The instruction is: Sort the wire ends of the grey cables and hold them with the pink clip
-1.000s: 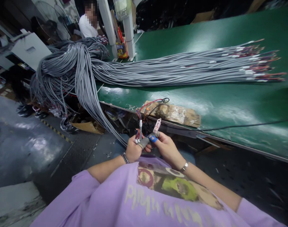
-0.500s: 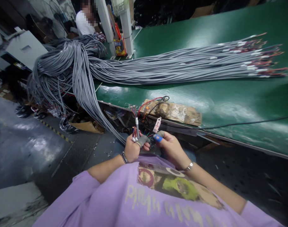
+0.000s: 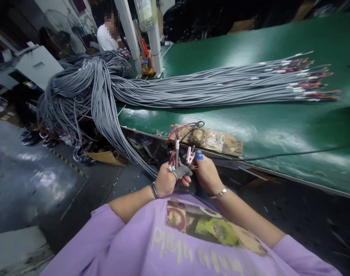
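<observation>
Clenched left hand (image 3: 167,182) grips cable end (image 3: 176,149); right hand (image 3: 207,174) pinches pink clip (image 3: 189,155).

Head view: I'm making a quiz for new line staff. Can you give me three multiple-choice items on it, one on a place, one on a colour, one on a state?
1. Where does the long bundle of grey cables lie?
A. on the green table
B. on the floor only
C. in a box

2. What colour is the cap on the right hand's fingertip?
A. yellow
B. blue
C. white

3. What is the left hand doing?
A. resting open
B. gripping a cable end with coloured wires
C. pointing

A: the bundle stretches across the green table.
B: blue cap shows.
B: the fist closes round the cable end.
</observation>
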Demonstrator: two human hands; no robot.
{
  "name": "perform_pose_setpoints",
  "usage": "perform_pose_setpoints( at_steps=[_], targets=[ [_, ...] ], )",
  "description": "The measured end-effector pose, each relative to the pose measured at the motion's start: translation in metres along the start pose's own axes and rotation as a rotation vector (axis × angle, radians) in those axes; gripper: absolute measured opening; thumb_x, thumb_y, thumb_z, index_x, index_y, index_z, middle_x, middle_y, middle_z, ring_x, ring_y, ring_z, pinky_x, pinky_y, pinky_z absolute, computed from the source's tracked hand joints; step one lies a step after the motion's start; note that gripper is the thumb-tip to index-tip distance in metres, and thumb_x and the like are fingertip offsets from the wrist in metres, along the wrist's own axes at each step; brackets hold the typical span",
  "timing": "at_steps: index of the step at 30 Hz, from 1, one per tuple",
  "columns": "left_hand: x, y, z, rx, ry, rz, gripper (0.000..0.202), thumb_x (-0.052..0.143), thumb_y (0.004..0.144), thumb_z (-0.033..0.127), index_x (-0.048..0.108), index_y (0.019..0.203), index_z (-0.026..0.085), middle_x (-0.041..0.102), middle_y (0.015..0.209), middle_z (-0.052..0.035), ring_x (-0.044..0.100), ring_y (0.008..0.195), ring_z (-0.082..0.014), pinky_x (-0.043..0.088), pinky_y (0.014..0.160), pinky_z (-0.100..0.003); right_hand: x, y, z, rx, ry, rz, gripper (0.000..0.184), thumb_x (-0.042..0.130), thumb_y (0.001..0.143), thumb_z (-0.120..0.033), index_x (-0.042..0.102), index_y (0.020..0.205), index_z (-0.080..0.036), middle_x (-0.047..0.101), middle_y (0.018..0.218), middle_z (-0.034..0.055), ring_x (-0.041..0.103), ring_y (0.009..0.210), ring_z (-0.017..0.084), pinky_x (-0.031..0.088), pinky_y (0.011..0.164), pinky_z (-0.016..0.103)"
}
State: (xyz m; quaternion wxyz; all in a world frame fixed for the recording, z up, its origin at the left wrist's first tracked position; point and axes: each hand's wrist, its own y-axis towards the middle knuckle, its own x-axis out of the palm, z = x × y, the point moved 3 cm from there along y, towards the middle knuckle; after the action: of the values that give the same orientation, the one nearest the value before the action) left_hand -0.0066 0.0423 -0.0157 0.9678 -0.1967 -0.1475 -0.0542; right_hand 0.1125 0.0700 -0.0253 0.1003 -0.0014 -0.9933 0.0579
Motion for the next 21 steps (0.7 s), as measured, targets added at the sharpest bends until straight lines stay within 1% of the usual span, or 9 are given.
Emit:
perform_pose_setpoints(
  at_steps=[3,5,8,10,11,14,16,18,21],
  targets=[
    [0.002,0.001,-0.001,-0.004,-0.006,0.001,0.054,0.083,0.049,0.060,0.056,0.066,0.015,0.061,0.049,-0.0012,0.054,0.038,-0.0116,0.044,0.040,-0.023,0.007,0.001,0.001,0.065,0.129,-0.107,0.058,0.048,0.076,-0.080,0.058,0.069,-0.022,0.055,0.054,0.0000,0.045,0.044,0.015,0.039,0.045,0.030],
    [0.002,0.002,-0.002,-0.002,-0.006,-0.002,0.054,0.082,0.050,0.060,0.058,0.066,0.015,0.062,0.049,-0.0016,0.055,0.038,-0.0118,0.044,0.039,-0.023,0.008,0.001,0.003,0.066,0.149,-0.136,0.059,0.048,0.077,-0.079,0.060,0.074,-0.022,0.059,0.057,0.0010,0.048,0.044,0.016,0.041,0.045,0.031],
    [0.001,0.002,-0.003,0.005,0.000,-0.006,0.052,0.081,0.053,0.060,0.059,0.066,0.014,0.063,0.050,-0.0024,0.055,0.039,-0.0118,0.044,0.040,-0.022,0.003,0.001,0.006,-0.008,0.073,-0.022,0.057,0.053,0.076,-0.078,0.059,0.069,-0.021,0.061,0.059,0.0024,0.053,0.050,0.017,0.044,0.048,0.031],
    [0.001,0.003,-0.003,0.008,0.002,0.002,0.052,0.081,0.053,0.059,0.059,0.066,0.014,0.063,0.050,-0.0026,0.055,0.038,-0.0116,0.044,0.040,-0.023,0.002,0.000,0.008,0.000,0.076,0.001,0.056,0.053,0.076,-0.077,0.060,0.070,-0.021,0.062,0.060,0.0027,0.054,0.050,0.017,0.044,0.047,0.031],
    [0.001,0.003,-0.003,0.007,0.006,0.008,0.052,0.081,0.052,0.059,0.059,0.066,0.014,0.063,0.050,-0.0025,0.055,0.038,-0.0116,0.045,0.040,-0.023,0.003,0.000,0.009,0.041,0.121,-0.038,0.057,0.051,0.077,-0.078,0.061,0.074,-0.021,0.063,0.061,0.0025,0.052,0.046,0.016,0.044,0.045,0.031],
    [0.001,0.002,-0.003,-0.013,0.018,0.020,0.054,0.081,0.050,0.060,0.057,0.066,0.015,0.062,0.048,-0.0013,0.054,0.037,-0.0115,0.044,0.040,-0.023,0.013,-0.001,0.010,0.239,0.343,-0.276,0.062,0.046,0.078,-0.080,0.063,0.091,-0.021,0.063,0.060,0.0012,0.046,0.034,0.014,0.043,0.038,0.033],
    [0.003,0.002,-0.003,-0.031,0.018,0.021,0.055,0.082,0.047,0.061,0.055,0.065,0.016,0.060,0.046,-0.0005,0.053,0.036,-0.0112,0.043,0.039,-0.023,0.018,0.000,0.009,0.335,0.449,-0.386,0.061,0.050,0.076,-0.079,0.062,0.092,-0.022,0.063,0.060,0.0003,0.044,0.031,0.014,0.043,0.034,0.033],
    [0.004,0.002,-0.003,-0.037,0.013,0.025,0.056,0.082,0.045,0.060,0.055,0.065,0.016,0.060,0.047,-0.0007,0.052,0.036,-0.0106,0.042,0.038,-0.022,0.019,0.001,0.009,0.382,0.489,-0.407,0.057,0.054,0.074,-0.078,0.061,0.085,-0.023,0.061,0.057,-0.0008,0.045,0.030,0.015,0.042,0.033,0.033],
    [0.004,0.003,-0.005,-0.028,0.015,0.032,0.054,0.083,0.047,0.058,0.057,0.068,0.015,0.062,0.051,-0.0013,0.051,0.036,-0.0095,0.042,0.038,-0.022,0.017,0.005,0.013,0.379,0.485,-0.348,0.055,0.055,0.074,-0.078,0.060,0.076,-0.023,0.058,0.054,-0.0004,0.046,0.033,0.016,0.041,0.032,0.032]
  ],
)
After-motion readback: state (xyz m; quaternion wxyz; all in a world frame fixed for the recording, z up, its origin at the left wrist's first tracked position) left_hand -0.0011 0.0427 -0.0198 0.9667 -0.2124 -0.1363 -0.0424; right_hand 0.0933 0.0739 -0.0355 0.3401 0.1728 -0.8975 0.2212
